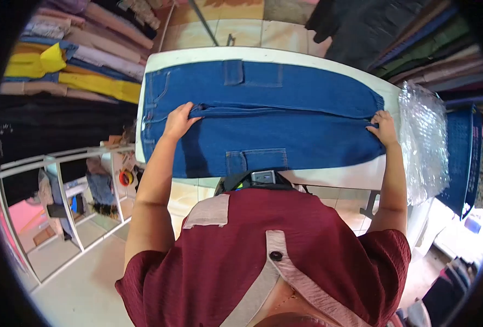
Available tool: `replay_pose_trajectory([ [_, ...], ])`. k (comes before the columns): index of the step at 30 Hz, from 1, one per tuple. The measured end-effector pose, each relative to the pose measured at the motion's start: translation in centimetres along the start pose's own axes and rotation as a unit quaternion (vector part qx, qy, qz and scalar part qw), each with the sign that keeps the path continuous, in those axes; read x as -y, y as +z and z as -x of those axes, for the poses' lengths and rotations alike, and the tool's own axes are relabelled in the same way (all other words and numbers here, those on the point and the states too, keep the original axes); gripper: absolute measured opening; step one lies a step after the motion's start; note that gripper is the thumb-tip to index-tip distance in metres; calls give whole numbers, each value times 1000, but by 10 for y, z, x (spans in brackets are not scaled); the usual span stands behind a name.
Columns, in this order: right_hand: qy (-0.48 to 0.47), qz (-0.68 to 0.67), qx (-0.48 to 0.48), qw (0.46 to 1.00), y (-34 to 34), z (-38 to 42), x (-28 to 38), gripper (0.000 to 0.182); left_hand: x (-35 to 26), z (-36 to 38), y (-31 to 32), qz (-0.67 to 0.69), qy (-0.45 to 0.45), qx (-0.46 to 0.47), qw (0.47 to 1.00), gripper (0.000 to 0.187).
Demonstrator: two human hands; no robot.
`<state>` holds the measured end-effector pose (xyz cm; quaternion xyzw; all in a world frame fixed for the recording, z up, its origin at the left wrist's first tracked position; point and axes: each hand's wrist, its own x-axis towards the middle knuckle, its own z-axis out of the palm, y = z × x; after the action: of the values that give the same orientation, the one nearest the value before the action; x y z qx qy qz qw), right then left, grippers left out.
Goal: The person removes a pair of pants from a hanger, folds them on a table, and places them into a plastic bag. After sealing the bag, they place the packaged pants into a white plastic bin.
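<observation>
Blue denim cargo jeans (318,139) lie lengthwise across a white table (198,56), waist to the left and elasticated cuffs to the right. Both legs are spread side by side, with a cargo pocket showing on each. My left hand (180,121) pinches the denim near the crotch, where the inner seams meet. At the other end, my right hand (383,128) grips the inner edge of a leg by the cuff. Between the two hands the inner leg edges run roughly parallel, with a narrow fold standing up.
Clear plastic wrap (422,141) hangs over the table's right end. Folded clothes fill shelves at left, including yellow garments (102,84). More garments (427,54) hang at upper right, and a blue plastic basket (462,161) stands at right. A white rack (67,158) is at lower left.
</observation>
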<state>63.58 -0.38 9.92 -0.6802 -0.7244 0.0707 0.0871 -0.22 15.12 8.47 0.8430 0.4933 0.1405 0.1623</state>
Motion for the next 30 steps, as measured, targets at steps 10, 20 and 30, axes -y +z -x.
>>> replay_pose_trajectory([
  [10, -62, 53, -241, 967, -179, -69, 93, 41, 43, -64, -162, -180, 85, -307, 931, 44],
  [20, 28, 208, -273, 939, -84, 40, 71, 34, -2, 38, -119, -143, 247, -254, 924, 10],
  [30, 333, 108, -81, 933, 72, 60, 146, 51, 26, 118, 16, 38, -205, -324, 923, 58],
])
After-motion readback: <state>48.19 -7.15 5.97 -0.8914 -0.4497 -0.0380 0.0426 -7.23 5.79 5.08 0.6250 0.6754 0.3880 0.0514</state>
